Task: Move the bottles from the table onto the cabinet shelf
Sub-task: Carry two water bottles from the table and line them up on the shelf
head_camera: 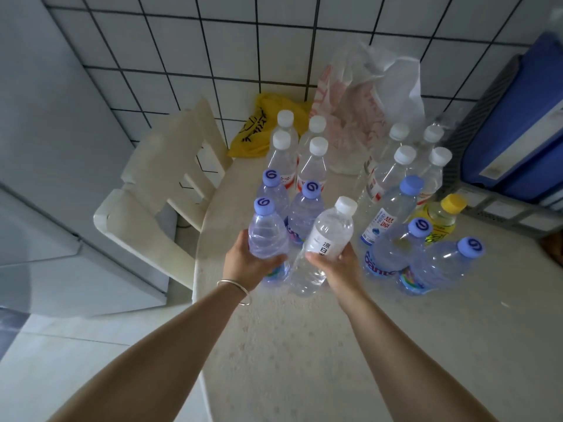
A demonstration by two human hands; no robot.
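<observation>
Several clear plastic bottles stand on a round cream table (289, 345). My left hand (243, 263) grips a purple-capped bottle (266, 231) near its base. My right hand (338, 269) grips a white-capped bottle with a white label (330, 233), tilted toward the right. More purple-capped bottles (304, 208) stand just behind my hands, and others (396, 248) lean at the right. White-capped bottles (313, 162) stand in two groups at the back. A yellow-capped bottle (441, 217) stands to the right.
A cream plastic chair (161, 190) is tucked at the table's left edge. A yellow bag (262, 126) and a clear plastic bag (365, 108) lie at the back by the tiled wall. A blue box (524, 123) on a grey crate is at the right. White cabinet panels stand at the left.
</observation>
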